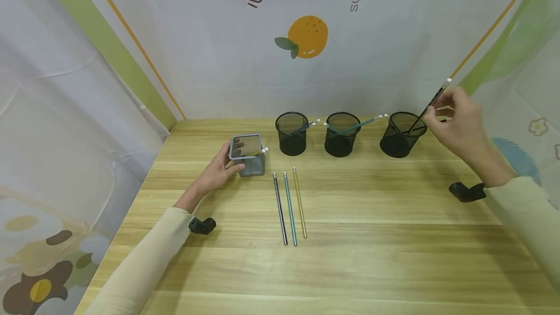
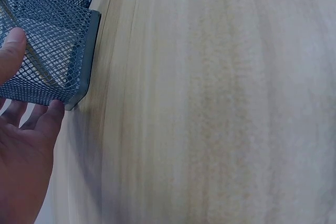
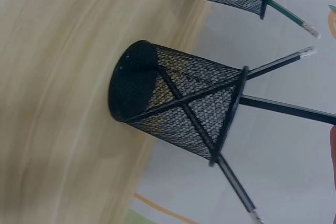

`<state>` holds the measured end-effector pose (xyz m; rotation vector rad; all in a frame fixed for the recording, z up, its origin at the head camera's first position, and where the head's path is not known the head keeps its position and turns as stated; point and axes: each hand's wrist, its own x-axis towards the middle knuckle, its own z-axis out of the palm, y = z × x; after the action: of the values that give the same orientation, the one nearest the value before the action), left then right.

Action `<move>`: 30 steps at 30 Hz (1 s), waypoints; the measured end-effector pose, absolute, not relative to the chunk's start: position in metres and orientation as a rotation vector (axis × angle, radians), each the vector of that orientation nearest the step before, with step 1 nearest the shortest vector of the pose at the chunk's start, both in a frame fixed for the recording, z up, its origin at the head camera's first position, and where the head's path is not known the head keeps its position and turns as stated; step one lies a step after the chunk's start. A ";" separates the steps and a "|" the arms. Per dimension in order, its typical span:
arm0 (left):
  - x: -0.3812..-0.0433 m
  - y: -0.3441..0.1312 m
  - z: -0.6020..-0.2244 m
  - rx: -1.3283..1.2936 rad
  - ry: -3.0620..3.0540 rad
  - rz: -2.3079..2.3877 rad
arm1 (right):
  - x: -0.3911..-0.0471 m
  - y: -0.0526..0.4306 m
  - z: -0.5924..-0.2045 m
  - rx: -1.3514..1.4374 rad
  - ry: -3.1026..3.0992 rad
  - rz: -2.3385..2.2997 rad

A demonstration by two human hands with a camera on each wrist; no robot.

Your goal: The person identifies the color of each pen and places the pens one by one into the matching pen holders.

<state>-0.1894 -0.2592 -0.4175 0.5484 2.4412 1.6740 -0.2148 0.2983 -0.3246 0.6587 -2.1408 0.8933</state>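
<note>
My left hand [image 1: 216,171] grips a square grey mesh pen holder [image 1: 253,166] at the table's left, thumb on the near side and fingers round the far side. Pencils with white ends lean inside it. At the right, my right hand [image 1: 459,123] pinches a black pencil [image 1: 433,102] near its white-tipped upper end. Its lower end is at the mouth of a round black mesh pen holder [image 1: 395,146]. In the right wrist view, two dark pencils cross inside that holder [image 3: 184,103], and the held pencil [image 3: 289,109] slants in at the rim.
Two more round black mesh holders stand in the row, one with dark pencils [image 1: 292,146], one with teal pencils [image 1: 339,147]. A dark blue pencil [image 1: 280,210], a teal pencil [image 1: 290,210] and a yellow pencil [image 1: 299,203] lie on the wooden table [image 1: 372,256]. A printed curtain hangs behind.
</note>
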 end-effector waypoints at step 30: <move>-0.189 -0.258 -0.417 0.536 2.459 1.665 | -0.216 0.294 -0.361 0.674 -2.292 0.828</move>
<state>-0.1891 -0.2578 -0.4169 0.5359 2.4593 1.6648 -0.2164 0.2940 -0.3606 0.6741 -2.2924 0.8280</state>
